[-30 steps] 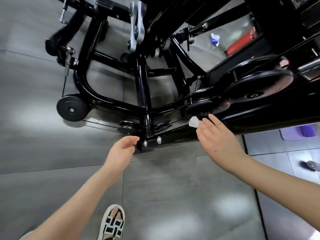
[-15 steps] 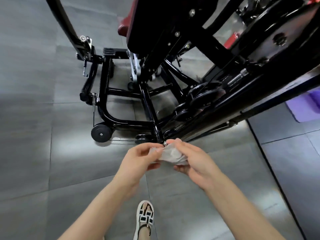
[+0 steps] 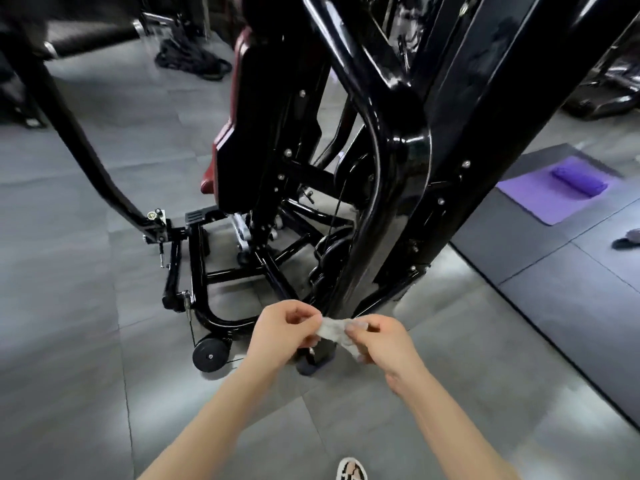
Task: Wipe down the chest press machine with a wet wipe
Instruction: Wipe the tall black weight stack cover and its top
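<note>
Crumpled whitish wet wipe (image 3: 334,330) hangs stretched between both hands in the head view, pinched by the left hand (image 3: 280,332) at one end and the right hand (image 3: 382,341) at the other, just in front of the glossy black steel chest press machine (image 3: 391,168). Its top is cut off; dark red seat pad (image 3: 225,147) shows partly. Purple mat (image 3: 550,195) lies on grey tiled floor (image 3: 69,341).

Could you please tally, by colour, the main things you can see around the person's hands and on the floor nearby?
Black: 2, the glossy black steel chest press machine and its round black wheel.
Purple: 2, the flat purple mat and the rolled purple towel.
White: 1, the crumpled wet wipe pinched between the left hand and right hand.
Total: 5.
</note>
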Demonstrator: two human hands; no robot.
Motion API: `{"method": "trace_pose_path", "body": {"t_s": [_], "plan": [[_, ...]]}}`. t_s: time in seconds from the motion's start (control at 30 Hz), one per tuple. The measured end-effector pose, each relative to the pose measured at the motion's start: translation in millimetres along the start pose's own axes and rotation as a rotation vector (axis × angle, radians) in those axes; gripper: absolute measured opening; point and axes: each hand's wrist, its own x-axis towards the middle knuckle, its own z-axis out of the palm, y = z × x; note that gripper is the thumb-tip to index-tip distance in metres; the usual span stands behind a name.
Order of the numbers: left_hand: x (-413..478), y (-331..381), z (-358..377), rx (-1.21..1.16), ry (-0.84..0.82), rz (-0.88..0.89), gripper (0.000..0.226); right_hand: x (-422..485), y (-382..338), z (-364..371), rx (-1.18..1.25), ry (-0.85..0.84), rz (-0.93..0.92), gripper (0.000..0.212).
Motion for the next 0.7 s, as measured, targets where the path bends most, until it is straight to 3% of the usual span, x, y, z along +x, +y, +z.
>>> {"method": "trace_pose_path", "body": {"t_s": [0.1,0.27,0.43,0.57,0.63,0.7], "plan": [[-3,22,19,0.063,-0.028,0.032,0.007,1,-15,-15,0.234,0.094,0.035,0.010],[9,65,52,0.172,-0.058,0.098,0.010,18,-46,-55,0.510,0.078,0.020,0.008],[40,113,99,0.185,0.029,0.201,0.012,50,-89,-110,0.783,-0.106,-0.053,0.015],[60,147,141,0.101,0.089,0.187,0.006,75,-117,-145,0.667,-0.287,-0.169,0.022],[68,164,151,0.029,0.093,0.165,0.006,90,-130,-160,0.572,-0.241,-0.235,0.018],[76,179,150,0.014,0.190,0.170,0.010,108,-144,-170,0.475,-0.089,-0.353,0.010]]}}
